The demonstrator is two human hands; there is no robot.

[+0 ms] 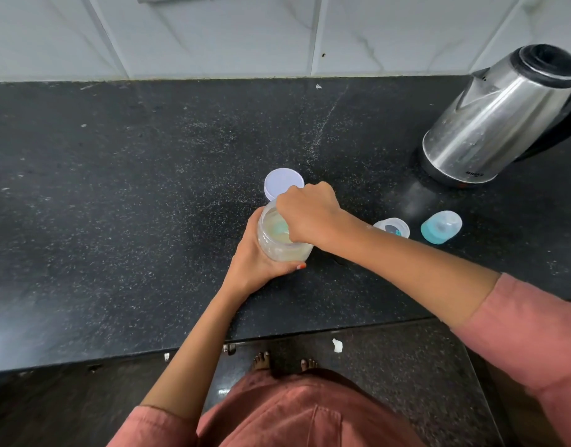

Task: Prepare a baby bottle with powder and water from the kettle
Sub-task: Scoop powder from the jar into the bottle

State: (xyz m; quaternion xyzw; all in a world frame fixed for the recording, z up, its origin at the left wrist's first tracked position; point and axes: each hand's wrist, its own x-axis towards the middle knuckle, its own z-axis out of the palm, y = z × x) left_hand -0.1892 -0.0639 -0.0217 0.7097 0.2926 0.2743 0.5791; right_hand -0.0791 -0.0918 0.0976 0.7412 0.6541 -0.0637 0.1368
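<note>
A clear plastic powder jar (279,243) with pale powder stands open on the black counter, and my left hand (261,262) is wrapped around its side. My right hand (310,214) reaches into the jar's mouth, fingers closed on a teal scoop (281,228) that shows only partly through the wall. The jar's white lid (282,183) lies just behind the jar. To the right stands the open baby bottle (392,228), partly hidden by my right forearm. Its teal cap with clear dome (440,231) lies further right. A steel kettle (500,117) stands at the back right.
The black speckled counter (116,188) stretches wide to the left, with a white tiled wall (213,33) behind. Its front edge runs near my body. My bare feet (284,362) and a scrap of white paper (336,345) show on the dark floor below.
</note>
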